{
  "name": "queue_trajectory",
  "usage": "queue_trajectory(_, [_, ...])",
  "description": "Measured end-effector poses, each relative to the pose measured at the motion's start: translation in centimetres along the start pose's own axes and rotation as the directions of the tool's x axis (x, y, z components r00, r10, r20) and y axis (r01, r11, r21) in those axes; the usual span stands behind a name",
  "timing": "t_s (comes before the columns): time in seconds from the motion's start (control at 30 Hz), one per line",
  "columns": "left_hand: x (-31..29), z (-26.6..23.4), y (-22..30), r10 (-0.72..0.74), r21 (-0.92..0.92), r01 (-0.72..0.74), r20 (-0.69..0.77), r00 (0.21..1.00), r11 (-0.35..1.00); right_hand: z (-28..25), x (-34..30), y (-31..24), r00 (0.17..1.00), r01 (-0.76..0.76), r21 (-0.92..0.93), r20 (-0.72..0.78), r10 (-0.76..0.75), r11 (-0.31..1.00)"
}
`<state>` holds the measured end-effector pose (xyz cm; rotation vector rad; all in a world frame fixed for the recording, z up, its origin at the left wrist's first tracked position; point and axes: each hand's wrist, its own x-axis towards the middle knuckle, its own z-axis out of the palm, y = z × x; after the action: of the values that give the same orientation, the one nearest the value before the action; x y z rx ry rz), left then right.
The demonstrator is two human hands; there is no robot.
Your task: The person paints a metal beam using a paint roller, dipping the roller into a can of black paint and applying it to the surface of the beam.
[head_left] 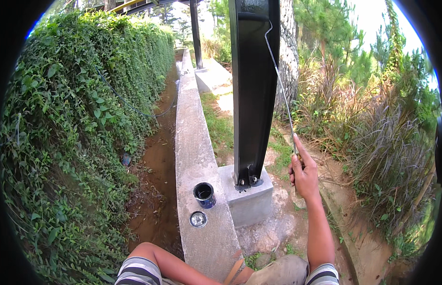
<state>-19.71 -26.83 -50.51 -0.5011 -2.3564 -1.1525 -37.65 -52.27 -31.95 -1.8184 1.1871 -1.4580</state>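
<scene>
My right hand (302,173) is closed around the handle of a paint roller (281,85), its index finger stretched along the long metal rod. The rod rises to the upper part of a black steel column (253,95), where the dark roller head lies against the glossy face. On the concrete wall top to the left of the column stands an open paint can (204,195) with dark paint inside. Beside it, nearer to me, sits a round silvery lid (198,219). My left forearm reaches across at the lower edge, but the hand itself is out of view.
The column is bolted to a concrete footing (249,204) right of the narrow concrete wall (197,142). A dirt trench (157,190) runs between that wall and a vine-covered bank (78,133), crossed by a dark hose (128,105). Dry grass (368,123) grows at right.
</scene>
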Motion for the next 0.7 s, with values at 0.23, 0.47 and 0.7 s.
queue_trajectory(0.23, [0.5,-2.0,-1.5,-0.146,-0.024,0.146,0.014,0.989,0.989,-2.2,6.2,-8.3,1.000,0.024,0.003,-0.014,-0.024,1.000])
queue_trajectory(0.47, [1.0,-4.1,-2.2,-0.235,-0.033,0.235,0.002,0.972,0.971,-3.9,13.8,-16.7,0.995,0.089,0.017,-0.041,-0.088,0.996])
queue_trajectory(0.7, [2.1,-5.7,-2.7,-0.276,-0.041,0.276,0.000,0.961,0.960,-6.1,21.7,-26.7,0.976,0.191,-0.096,-0.082,-0.199,0.977])
